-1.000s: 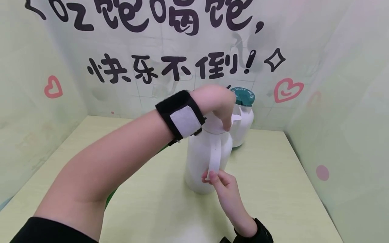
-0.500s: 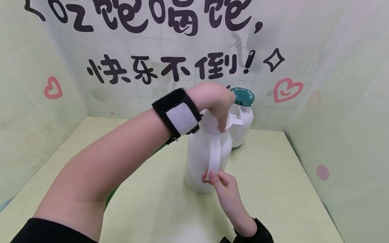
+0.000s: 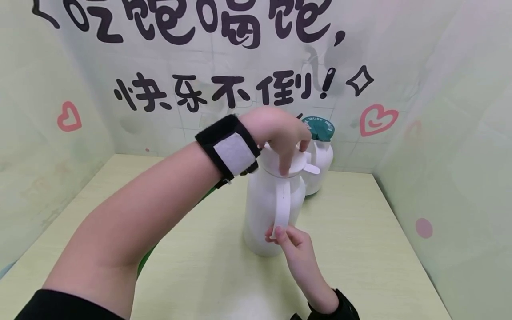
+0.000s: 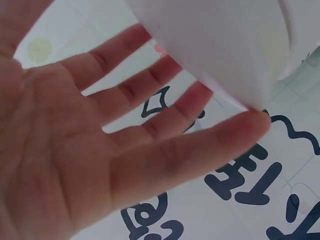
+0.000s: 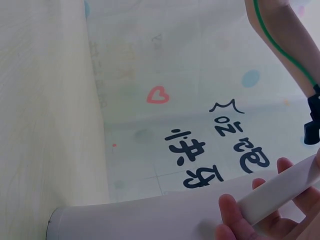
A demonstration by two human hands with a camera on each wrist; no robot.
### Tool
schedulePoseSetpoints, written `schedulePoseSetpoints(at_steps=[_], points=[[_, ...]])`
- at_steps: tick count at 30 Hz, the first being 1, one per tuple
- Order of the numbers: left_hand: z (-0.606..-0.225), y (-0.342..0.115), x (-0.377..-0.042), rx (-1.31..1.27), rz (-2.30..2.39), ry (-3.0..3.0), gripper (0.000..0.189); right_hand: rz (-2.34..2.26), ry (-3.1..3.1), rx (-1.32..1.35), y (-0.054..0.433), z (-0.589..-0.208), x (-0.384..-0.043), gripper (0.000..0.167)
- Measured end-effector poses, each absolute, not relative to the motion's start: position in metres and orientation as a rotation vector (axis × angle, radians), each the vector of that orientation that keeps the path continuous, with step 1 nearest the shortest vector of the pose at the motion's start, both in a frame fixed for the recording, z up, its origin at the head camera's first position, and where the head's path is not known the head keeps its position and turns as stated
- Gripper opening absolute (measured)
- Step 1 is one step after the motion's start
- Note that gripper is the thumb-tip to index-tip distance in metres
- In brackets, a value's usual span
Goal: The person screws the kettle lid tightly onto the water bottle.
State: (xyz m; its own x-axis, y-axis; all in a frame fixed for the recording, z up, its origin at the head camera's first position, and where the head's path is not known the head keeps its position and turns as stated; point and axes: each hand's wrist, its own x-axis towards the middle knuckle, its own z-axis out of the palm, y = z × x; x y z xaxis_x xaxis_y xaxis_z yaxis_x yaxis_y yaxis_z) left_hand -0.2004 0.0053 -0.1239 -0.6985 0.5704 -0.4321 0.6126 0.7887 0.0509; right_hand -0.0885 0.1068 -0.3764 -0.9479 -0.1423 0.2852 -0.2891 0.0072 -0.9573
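Observation:
A tall white thermos jug [image 3: 256, 213] stands upright on the table. My left hand [image 3: 280, 131] reaches over its top and grips the white lid [image 3: 271, 163], one digit pressed on the near rim. A flat tab [image 3: 312, 169] juts from the lid to the right. In the left wrist view, the fingertips touch the edge of the pale lid [image 4: 215, 45]. Lower down, my right hand [image 3: 295, 243] pinches the bottom end of the jug's handle [image 3: 282, 200]. The right wrist view shows thumb and fingers around that handle [image 5: 277, 195].
Behind the jug, to the right, stands another white jug [image 3: 322, 158] with a green lid [image 3: 318, 129]. Walls printed with dark lettering and pink hearts enclose the pale table [image 3: 360, 240] at the back and sides. A green cord [image 5: 280, 45] runs along the left forearm.
My left hand has turned the lid, so its tab has swung towards me; the hand has shifted slightly left. The right hand keeps its place on the handle.

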Motion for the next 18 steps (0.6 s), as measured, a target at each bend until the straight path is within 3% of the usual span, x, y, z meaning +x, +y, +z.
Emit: schedulePoseSetpoints(at_steps=[18], points=[[-0.1255,-0.0022,-0.2060,1.073,-0.200,2.470,0.059,2.082,-2.110,0.505,0.1064,-0.3741,-0.0858,0.022]])
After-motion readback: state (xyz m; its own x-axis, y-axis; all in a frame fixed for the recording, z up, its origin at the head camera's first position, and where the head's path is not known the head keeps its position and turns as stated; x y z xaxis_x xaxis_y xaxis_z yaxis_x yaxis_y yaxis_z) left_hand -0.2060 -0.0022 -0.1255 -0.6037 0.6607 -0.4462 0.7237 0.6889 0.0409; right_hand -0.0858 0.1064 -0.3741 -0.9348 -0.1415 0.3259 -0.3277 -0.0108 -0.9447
